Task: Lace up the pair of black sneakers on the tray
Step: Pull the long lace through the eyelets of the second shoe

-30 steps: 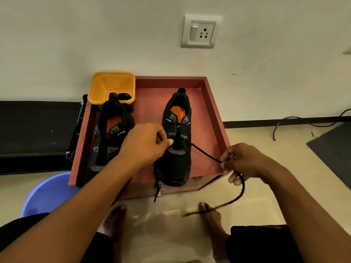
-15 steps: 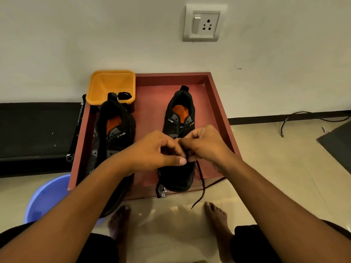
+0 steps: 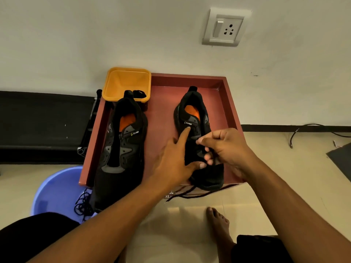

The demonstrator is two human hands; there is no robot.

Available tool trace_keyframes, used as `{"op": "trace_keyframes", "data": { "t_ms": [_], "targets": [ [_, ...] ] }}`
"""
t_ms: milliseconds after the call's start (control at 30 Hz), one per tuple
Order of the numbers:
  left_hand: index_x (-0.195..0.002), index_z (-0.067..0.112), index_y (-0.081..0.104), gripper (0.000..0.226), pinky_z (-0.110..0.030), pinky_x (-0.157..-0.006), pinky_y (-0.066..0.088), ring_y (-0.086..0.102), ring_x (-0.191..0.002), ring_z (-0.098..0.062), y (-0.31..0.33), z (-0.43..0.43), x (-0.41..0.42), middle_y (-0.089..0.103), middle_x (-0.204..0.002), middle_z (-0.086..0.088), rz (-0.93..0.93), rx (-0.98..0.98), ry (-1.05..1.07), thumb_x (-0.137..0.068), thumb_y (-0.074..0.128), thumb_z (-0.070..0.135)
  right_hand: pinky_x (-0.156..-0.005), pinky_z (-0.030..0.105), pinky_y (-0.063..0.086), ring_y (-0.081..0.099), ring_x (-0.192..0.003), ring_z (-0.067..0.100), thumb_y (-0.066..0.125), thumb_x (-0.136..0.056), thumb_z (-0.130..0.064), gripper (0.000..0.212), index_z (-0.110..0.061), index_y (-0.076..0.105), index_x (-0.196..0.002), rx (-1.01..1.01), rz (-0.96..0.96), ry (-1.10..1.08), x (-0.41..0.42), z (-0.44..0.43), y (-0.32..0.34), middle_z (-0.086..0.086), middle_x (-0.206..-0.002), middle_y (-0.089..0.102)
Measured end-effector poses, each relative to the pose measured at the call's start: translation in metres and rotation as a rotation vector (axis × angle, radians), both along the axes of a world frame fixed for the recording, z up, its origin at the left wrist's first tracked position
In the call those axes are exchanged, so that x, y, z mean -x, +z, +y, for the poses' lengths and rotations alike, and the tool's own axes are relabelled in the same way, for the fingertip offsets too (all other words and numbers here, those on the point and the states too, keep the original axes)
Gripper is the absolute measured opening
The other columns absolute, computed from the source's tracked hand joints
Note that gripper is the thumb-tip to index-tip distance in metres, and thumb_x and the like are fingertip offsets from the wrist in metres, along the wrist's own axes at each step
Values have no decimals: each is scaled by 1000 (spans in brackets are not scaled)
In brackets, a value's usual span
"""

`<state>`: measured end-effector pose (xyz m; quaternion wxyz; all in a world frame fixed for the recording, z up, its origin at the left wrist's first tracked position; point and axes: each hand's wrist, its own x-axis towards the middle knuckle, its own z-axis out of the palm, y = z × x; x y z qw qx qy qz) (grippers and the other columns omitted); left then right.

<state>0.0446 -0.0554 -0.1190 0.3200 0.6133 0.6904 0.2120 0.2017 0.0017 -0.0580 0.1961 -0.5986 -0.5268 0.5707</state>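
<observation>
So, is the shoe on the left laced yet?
No, the left shoe shows bare eyelets, and a loose lace lies bunched beside its toe.

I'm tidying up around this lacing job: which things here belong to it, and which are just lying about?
Job: tray, sneaker being laced, second sneaker, spare lace coil, lace pinched by right hand.
Lying about: yellow bin, blue basin, wall socket, floor cable.
</observation>
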Motion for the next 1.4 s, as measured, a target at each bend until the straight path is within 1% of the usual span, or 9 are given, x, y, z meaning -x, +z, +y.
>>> {"op": "trace_keyframes", "data": {
  "t_ms": [200,333,467,567,700,867,1033,1233,1400],
  "targets": [
    [-157,41,15,97,-33,-82,48,53,-108,-20,11,6,-4,44,-127,-1,147,-49,40,-83,77,57,-47,16,48,63,-47,8,67,-101,-21,11,-24,74,-93,-257,-367,275,-19,-18,13,-2,-70,73],
    [-141,37,54,57,-29,-72,46,47,-93,-10,29,9,5,43,-109,9,78,-287,-237,-89,77,32,-50,18,50,63,-53,8,69,-99,-17,9,-20,77,-103,-227,-197,348,-29,-22,20,-4,-76,75],
    [-99,25,74,11,-35,-78,49,53,-94,-14,30,16,19,49,-98,11,21,-188,-193,-89,78,29,-52,22,53,65,-60,12,74,-94,-15,6,-17,80,-96,-214,-126,266,-42,-10,23,3,-81,78],
    [-110,33,74,24,-31,-86,46,50,-102,-11,31,21,33,49,-106,11,109,-89,-193,-86,80,36,-53,22,53,64,-61,14,75,-93,-14,5,-15,80,-94,-188,-153,238,-56,-2,20,5,-80,78],
    [-122,35,71,42,-23,-90,41,45,-108,-7,34,17,19,51,-113,14,24,-226,-310,-83,80,47,-52,22,51,63,-62,13,74,-94,-11,6,-11,80,-96,-148,-18,227,-46,0,16,9,-81,77],
    [-98,26,82,9,-33,-79,52,63,-86,-11,40,30,32,71,-87,9,51,-156,-245,-89,79,29,-51,21,50,61,-59,13,79,-90,-13,5,-9,80,-93,-129,15,218,-45,5,14,11,-80,77],
    [-104,36,78,23,-20,-67,43,61,-79,0,41,29,34,70,-85,18,3,-45,-271,-83,83,44,-52,22,51,61,-58,10,79,-90,-14,6,-10,80,-93,-99,-2,213,-49,11,11,11,-81,77],
    [-81,28,79,11,-35,-75,59,68,-68,-2,44,32,39,72,-69,12,-34,-25,-259,-92,77,29,-53,22,52,63,-62,12,79,-90,-15,10,-8,80,-97,-74,19,257,-44,13,8,12,-85,78],
    [-101,30,79,14,-24,-73,55,68,-77,0,45,29,33,75,-81,15,-188,12,-283,-87,81,33,-51,20,49,60,-61,11,79,-89,-15,10,-8,80,-97,-43,38,262,-45,14,7,13,-86,78]
  ]
}}
